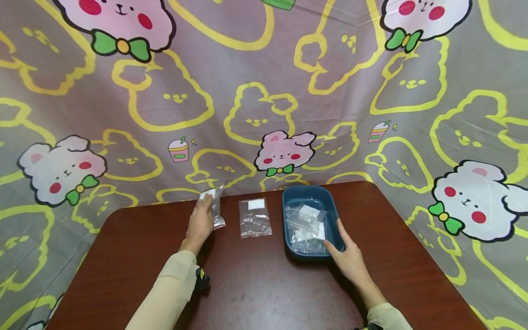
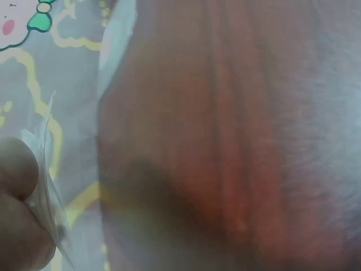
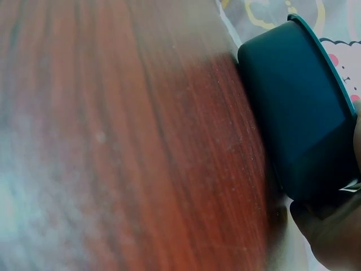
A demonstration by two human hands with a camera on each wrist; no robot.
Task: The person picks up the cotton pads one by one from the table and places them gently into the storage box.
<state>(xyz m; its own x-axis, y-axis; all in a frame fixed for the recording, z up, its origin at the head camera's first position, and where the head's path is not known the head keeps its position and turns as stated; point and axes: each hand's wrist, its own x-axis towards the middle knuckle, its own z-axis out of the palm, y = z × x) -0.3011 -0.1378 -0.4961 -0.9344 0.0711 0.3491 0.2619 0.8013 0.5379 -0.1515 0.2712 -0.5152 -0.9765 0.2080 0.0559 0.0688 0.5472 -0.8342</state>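
My left hand [image 1: 201, 220] pinches a clear plastic bag [image 1: 217, 213] with a white label, held upright near the table's back edge. In the left wrist view, the bag's thin edge [image 2: 48, 197] shows between two fingertips. To the right of it, another clear bag [image 1: 255, 224] with a white label lies flat on the table. My right hand [image 1: 350, 256] grips the near right corner of a dark blue plastic bin [image 1: 290, 195], thumb at the near rim and fingers along the right side. Several clear bags [image 1: 303, 227] with white labels lie inside the bin.
The dark brown wooden table [image 1: 255, 284] ends at a patterned cloth [image 1: 264, 114] hung behind it and along the sides. The bin [image 3: 299, 107] stands near the table's back edge, right of the middle.
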